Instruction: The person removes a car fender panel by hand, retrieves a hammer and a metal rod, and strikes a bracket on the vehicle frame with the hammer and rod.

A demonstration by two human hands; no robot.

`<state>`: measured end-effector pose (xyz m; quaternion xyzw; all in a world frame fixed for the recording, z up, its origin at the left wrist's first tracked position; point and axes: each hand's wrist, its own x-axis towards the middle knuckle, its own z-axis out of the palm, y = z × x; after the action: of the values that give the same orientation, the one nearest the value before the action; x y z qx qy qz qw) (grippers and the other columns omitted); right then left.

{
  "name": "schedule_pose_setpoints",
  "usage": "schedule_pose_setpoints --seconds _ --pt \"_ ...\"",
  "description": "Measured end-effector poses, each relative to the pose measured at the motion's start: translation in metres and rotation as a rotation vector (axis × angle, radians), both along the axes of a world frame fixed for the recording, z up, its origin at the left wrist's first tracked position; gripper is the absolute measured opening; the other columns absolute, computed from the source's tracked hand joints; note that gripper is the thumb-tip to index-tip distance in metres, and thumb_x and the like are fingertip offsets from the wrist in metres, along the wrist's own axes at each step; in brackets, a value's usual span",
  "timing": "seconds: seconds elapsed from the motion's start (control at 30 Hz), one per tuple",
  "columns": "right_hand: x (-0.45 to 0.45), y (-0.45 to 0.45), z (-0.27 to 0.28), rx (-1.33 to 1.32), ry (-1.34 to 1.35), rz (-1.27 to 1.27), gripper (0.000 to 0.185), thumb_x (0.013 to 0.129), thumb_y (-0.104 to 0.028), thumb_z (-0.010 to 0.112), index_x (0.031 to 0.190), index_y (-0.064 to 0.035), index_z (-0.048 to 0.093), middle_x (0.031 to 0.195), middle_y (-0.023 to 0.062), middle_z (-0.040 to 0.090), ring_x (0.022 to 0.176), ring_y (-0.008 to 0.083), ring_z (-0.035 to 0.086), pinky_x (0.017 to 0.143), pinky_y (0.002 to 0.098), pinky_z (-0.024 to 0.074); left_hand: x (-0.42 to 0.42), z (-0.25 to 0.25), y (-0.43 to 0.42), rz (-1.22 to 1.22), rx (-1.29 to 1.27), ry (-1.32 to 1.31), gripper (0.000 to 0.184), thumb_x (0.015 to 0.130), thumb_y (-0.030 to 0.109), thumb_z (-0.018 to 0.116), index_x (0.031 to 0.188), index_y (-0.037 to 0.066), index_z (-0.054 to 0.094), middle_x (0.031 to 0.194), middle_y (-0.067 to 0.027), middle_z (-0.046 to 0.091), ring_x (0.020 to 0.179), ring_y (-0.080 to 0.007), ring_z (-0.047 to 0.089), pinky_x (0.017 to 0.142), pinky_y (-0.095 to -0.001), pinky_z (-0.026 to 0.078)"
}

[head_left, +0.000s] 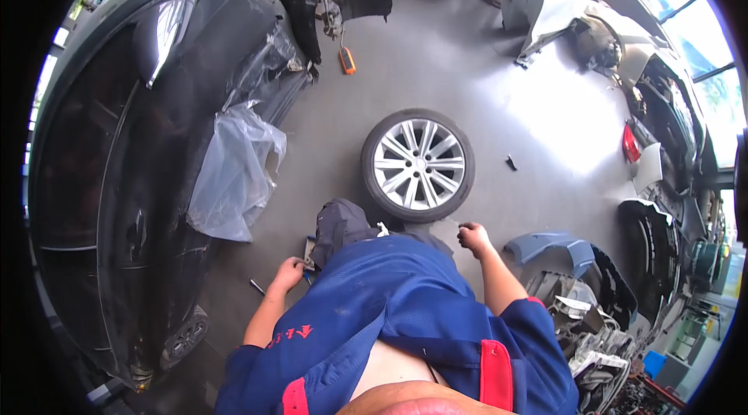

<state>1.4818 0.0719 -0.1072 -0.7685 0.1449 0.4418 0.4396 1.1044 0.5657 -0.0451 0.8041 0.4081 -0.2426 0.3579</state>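
Observation:
In the head view a car wheel (421, 166) with silver spokes and a black tyre lies flat on the grey floor in front of my legs. My right hand (473, 237) is curled into a fist just right of the tyre's near edge, apart from it. Whatever the fist may hold is hidden. At my left side, my left hand (290, 271) has its fingers bent together beside a small object (309, 253) next to my knee. What the fingers hold, if anything, is too small to tell. A metal tool (257, 287) lies on the floor near that hand.
A dark car (109, 158) stands along the left, with plastic sheeting (238, 173) hanging from its door. An orange device (347, 60) hangs near its front. A small black piece (511, 162) lies right of the wheel. Body panels (553, 247) and stacked parts line the right.

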Motion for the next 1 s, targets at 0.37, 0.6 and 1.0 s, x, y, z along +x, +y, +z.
schedule_pose_setpoints --seconds 0.37,0.6,1.0 --pt "0.115 0.139 -0.054 0.116 0.188 -0.544 0.027 0.096 -0.007 0.057 0.121 -0.0007 0.065 0.086 0.0097 0.066 0.059 0.0171 0.059 0.052 0.0317 0.0516 0.331 -0.033 0.232 -0.297 0.032 0.118 0.035 0.092 0.026 0.058 0.113 0.007 0.077 0.118 -0.0205 0.074 0.117 -0.0351 0.068 0.103 -0.0426 0.052" --pt "0.251 0.262 -0.019 -0.167 0.255 -0.241 0.022 0.093 -0.010 0.061 0.109 -0.0021 0.072 0.085 0.0101 0.068 0.067 0.0221 0.066 0.054 0.0341 0.0530 0.644 0.003 0.350 -0.345 -0.040 -0.119 0.032 0.092 0.026 0.058 0.109 0.006 0.076 0.116 -0.0197 0.075 0.114 -0.0336 0.070 0.100 -0.0422 0.053" --pt "0.376 0.307 -0.062 -0.247 0.035 -0.199 0.027 0.094 -0.017 0.062 0.114 -0.0014 0.072 0.096 0.0138 0.071 0.073 0.0253 0.068 0.066 0.0394 0.0558 1.044 0.045 0.311 -0.869 -0.294 -0.232 0.034 0.091 0.023 0.057 0.114 0.005 0.074 0.117 -0.0206 0.073 0.113 -0.0355 0.069 0.100 -0.0434 0.054"
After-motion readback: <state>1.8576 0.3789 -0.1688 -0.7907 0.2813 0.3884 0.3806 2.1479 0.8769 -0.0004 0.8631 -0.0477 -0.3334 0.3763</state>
